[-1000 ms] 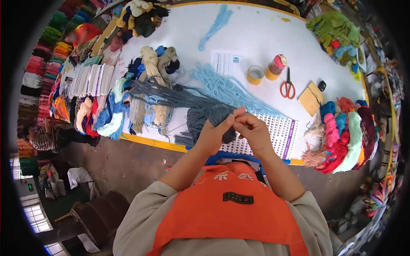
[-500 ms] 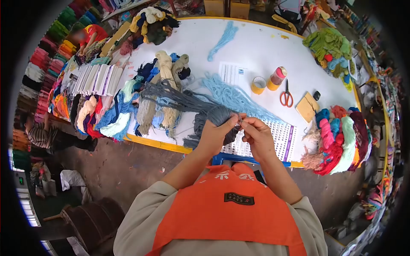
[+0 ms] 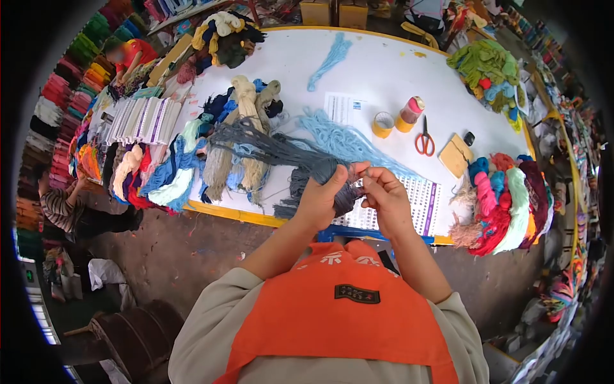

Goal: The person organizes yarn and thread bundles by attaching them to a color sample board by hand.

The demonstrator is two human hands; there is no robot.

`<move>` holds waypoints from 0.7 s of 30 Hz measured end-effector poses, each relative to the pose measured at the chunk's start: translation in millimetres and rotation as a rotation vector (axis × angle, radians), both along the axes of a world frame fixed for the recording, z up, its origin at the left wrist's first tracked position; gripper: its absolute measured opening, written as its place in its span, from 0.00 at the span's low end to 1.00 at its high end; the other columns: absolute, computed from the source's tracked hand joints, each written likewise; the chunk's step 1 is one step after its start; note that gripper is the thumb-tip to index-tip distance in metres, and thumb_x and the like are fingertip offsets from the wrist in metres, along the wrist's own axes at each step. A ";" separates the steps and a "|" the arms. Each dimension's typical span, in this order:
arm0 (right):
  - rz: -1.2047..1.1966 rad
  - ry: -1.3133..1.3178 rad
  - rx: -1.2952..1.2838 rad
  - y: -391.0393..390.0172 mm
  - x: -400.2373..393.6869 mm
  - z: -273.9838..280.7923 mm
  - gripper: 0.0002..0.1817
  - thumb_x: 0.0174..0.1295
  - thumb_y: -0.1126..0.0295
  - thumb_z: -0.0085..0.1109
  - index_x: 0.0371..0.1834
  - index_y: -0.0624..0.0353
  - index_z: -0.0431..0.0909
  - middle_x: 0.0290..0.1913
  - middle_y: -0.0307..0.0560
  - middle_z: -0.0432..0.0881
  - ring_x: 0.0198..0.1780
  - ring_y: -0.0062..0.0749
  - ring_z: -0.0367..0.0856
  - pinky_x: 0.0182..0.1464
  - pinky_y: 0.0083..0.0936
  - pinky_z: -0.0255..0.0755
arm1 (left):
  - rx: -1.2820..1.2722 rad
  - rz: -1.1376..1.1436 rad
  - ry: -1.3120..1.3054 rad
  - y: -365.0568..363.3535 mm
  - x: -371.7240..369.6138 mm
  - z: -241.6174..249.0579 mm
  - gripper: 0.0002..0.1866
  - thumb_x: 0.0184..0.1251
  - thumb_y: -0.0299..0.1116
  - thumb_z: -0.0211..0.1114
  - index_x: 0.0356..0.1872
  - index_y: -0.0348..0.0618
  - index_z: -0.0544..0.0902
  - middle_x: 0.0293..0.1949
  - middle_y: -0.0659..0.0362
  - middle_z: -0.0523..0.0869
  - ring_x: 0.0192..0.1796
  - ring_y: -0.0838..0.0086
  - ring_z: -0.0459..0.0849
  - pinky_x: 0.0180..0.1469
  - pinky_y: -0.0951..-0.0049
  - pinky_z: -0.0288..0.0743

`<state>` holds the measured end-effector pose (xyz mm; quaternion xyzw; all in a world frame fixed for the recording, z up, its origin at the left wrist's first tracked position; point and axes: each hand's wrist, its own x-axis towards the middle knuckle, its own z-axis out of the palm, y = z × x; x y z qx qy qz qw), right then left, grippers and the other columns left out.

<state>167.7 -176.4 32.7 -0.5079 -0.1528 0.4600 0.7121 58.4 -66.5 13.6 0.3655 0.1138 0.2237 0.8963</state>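
Observation:
My left hand (image 3: 323, 200) is closed round a thick skein of grey-blue yarn (image 3: 306, 180), whose loose strands trail left across the table. Close beside it, my right hand (image 3: 387, 198) pinches at the skein's right end; the fingertips of both hands nearly meet there. What exactly the right fingers hold is too small to make out. Under the hands lies a white sample card (image 3: 419, 214) with rows of dots and a purple strip. Light blue yarn (image 3: 345, 144) spreads over the table just beyond the skein.
Red-handled scissors (image 3: 424, 142), a tape roll (image 3: 383, 124) and a pink-and-yellow spool (image 3: 410, 114) stand on the white table (image 3: 281, 70). Colourful yarn bundles (image 3: 502, 201) hang over the right edge, beige skeins (image 3: 246, 105) lie left. Two other people are at the left.
My hands stay at the skein's end, with only a slight shift of the fingers. The whole view has moved a little. At the far left, the person in stripes has an arm raised more.

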 end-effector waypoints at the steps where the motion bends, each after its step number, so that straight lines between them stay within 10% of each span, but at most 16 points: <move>1: -0.009 -0.112 -0.066 0.1 -2.5 4.9 0.06 0.68 0.70 0.58 0.45 0.55 0.79 0.33 0.31 0.79 0.30 0.13 0.74 0.32 0.15 0.72 | 0.032 -0.024 0.020 -0.8 0.2 0.5 0.25 0.75 0.46 0.56 0.58 0.32 0.77 0.59 0.50 0.79 0.56 0.69 0.80 0.56 0.66 0.77; 11: 0.010 -0.016 0.005 1.5 0.2 -1.0 0.03 0.69 0.69 0.56 0.41 0.55 0.77 0.35 0.31 0.79 0.28 0.12 0.72 0.34 0.14 0.72 | 0.065 0.110 0.078 -7.7 8.0 2.0 0.10 0.67 0.24 0.64 0.47 0.35 0.84 0.53 0.54 0.85 0.52 0.73 0.82 0.53 0.73 0.77; 17: 0.178 -0.176 -0.039 -8.6 16.9 -12.1 0.07 0.71 0.68 0.54 0.43 0.59 0.77 0.32 0.32 0.74 0.30 0.14 0.72 0.32 0.17 0.74 | 0.176 0.188 0.174 8.6 12.3 -1.4 0.08 0.70 0.30 0.62 0.39 0.34 0.82 0.45 0.49 0.87 0.44 0.71 0.85 0.48 0.73 0.80; 21: -0.373 -0.457 -0.097 -48.2 96.1 -54.1 0.04 0.72 0.67 0.52 0.41 0.54 0.73 0.51 0.43 0.79 0.49 0.25 0.76 0.58 0.28 0.70 | -0.377 0.097 0.160 79.4 -22.8 -18.4 0.10 0.71 0.37 0.62 0.38 0.41 0.78 0.28 0.61 0.80 0.25 0.81 0.73 0.28 0.80 0.70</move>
